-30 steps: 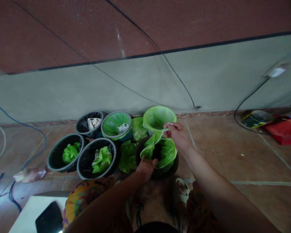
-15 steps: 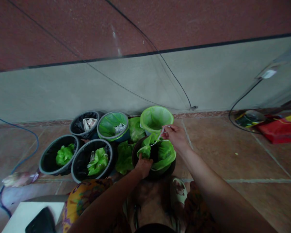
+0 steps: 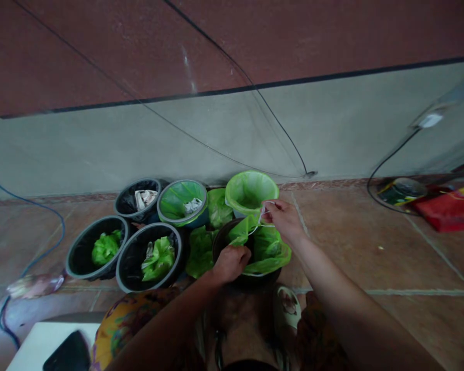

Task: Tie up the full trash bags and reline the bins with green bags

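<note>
In front of my legs stands a dark bin with a green plastic bag in its mouth. My left hand is closed on the bag's gathered edge at the near left of the rim. Above the bin's far right side, my right hand pinches a thin white drawstring that runs down to the bag. Just behind is another bin with a light green liner folded over its rim. More green plastic lies on the floor to the left of the dark bin.
Several lined bins, among them a black-lined bin and a green-lined bin, cluster at left by the wall. A white surface with a black phone-like object is at lower left. A red item and cables lie at right.
My left hand has moved slightly up and right and closed on the bag's edge. The bag's right side spreads further over the rim. My right hand still pinches the drawstring.
</note>
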`<state>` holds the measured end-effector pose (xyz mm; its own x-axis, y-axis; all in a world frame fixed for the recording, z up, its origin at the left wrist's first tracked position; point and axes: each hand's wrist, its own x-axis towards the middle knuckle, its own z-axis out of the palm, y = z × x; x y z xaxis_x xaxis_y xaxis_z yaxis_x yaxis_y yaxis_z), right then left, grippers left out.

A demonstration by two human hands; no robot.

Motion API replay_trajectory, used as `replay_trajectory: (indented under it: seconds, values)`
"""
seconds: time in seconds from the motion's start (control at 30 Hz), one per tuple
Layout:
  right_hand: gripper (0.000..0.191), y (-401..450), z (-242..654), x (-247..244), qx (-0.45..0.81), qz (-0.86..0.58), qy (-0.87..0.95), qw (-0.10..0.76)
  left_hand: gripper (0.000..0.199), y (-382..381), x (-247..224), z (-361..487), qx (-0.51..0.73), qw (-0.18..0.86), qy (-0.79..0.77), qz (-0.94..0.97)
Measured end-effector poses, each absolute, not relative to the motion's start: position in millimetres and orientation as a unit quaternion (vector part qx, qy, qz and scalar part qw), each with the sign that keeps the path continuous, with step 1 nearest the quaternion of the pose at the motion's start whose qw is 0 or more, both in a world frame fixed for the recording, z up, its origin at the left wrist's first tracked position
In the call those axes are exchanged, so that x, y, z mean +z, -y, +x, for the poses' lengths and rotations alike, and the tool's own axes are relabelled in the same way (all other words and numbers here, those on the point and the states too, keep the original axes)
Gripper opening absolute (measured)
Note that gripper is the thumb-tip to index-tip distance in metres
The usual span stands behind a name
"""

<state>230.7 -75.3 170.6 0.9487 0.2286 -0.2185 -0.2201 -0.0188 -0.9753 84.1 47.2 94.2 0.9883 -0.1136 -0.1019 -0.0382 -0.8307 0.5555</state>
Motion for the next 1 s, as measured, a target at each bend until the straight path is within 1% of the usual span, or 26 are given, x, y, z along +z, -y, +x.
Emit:
replay_trajectory:
  seconds: [0.07, 0.1, 0.23, 0.3, 0.33, 0.4, 0.5, 0.57, 0.67, 0.83, 0.9, 1.0]
  values:
    - [0.019, 74.4, 230.2, 171.4, 0.161, -0.694, 0.003, 0.701, 0.021, -44.1, 97.5, 80.0, -0.047, 0.300, 0.054, 0.951]
    - [0.019, 73.9, 230.0, 171.5, 0.160, -0.695, 0.001, 0.701, 0.023, -41.5, 99.3, 77.0, -0.047, 0.301, 0.068, 0.950]
    - [0.019, 71.4, 229.2, 170.4, 0.155, -0.700, 0.005, 0.697, 0.063, -25.6, 102.2, 63.5, -0.092, 0.272, 0.133, 0.949]
    - [0.019, 70.1, 228.7, 169.3, 0.153, -0.703, 0.008, 0.694, 0.075, -18.2, 99.3, 59.6, -0.111, 0.241, 0.145, 0.953]
    - [0.019, 69.6, 228.4, 168.8, 0.155, -0.704, 0.008, 0.693, 0.076, -15.5, 97.0, 59.1, -0.117, 0.223, 0.145, 0.957]
    - [0.019, 69.1, 228.0, 168.0, 0.157, -0.707, 0.004, 0.690, 0.068, -12.6, 92.3, 61.5, -0.127, 0.190, 0.137, 0.964]
    - [0.019, 69.8, 228.0, 166.9, 0.156, -0.713, 0.009, 0.684, 0.042, -12.9, 89.2, 70.1, -0.132, 0.164, 0.127, 0.969]
    - [0.022, 71.3, 228.8, 165.7, 0.154, -0.717, 0.018, 0.680, 0.032, -14.2, 92.1, 76.0, -0.112, 0.168, 0.122, 0.972]
    - [0.027, 73.9, 231.2, 163.8, 0.148, -0.720, 0.030, 0.677, 0.031, -16.1, 104.3, 81.6, -0.047, 0.212, 0.092, 0.972]
    - [0.035, 74.2, 233.9, 167.5, 0.126, -0.695, 0.034, 0.707, 0.029, -24.4, 135.0, 87.1, 0.061, 0.334, 0.020, 0.940]
    - [0.036, 72.4, 232.4, 173.2, 0.124, -0.677, 0.034, 0.725, 0.029, -29.4, 149.4, 90.7, 0.103, 0.403, -0.011, 0.909]
    - [0.036, 68.8, 227.1, 183.6, 0.145, -0.635, 0.048, 0.757, 0.031, -35.5, 175.0, 97.9, 0.150, 0.543, -0.060, 0.824]
